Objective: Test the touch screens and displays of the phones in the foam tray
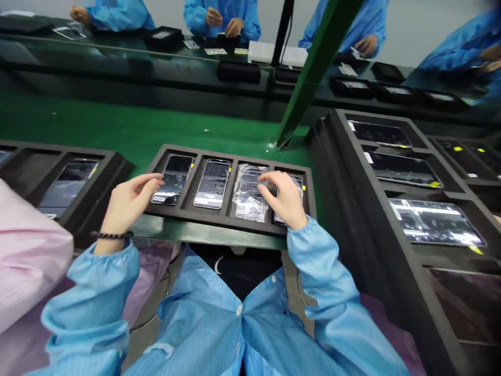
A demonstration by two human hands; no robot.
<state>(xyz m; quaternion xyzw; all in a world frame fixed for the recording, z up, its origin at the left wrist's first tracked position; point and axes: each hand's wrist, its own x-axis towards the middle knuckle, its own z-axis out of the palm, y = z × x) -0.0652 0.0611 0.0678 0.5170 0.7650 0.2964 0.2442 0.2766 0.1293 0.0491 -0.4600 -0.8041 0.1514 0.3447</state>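
A black foam tray (250, 225) in front of me has a row of several compartments with phone screens. My left hand (133, 199) hovers at the left end, thumb and fingertips pinched beside the leftmost phone screen (176, 177); anything between them is too small to see. A second phone screen (212, 184) with a striped reflection lies next to it. The third is covered by a crinkled clear plastic bag (250, 201). Over that bag's right side is my right hand (286, 196), fingers curled and thumb slightly apart, partly hiding the rightmost phone screen (300, 184).
Stacked foam trays (360, 219) with phone screens rise at the right. Another foam tray (105, 172) lies left, near a pink sleeve (31, 250). A green post (313, 78) slants up behind my tray. Co-workers in blue (223, 21) handle parts across the bench.
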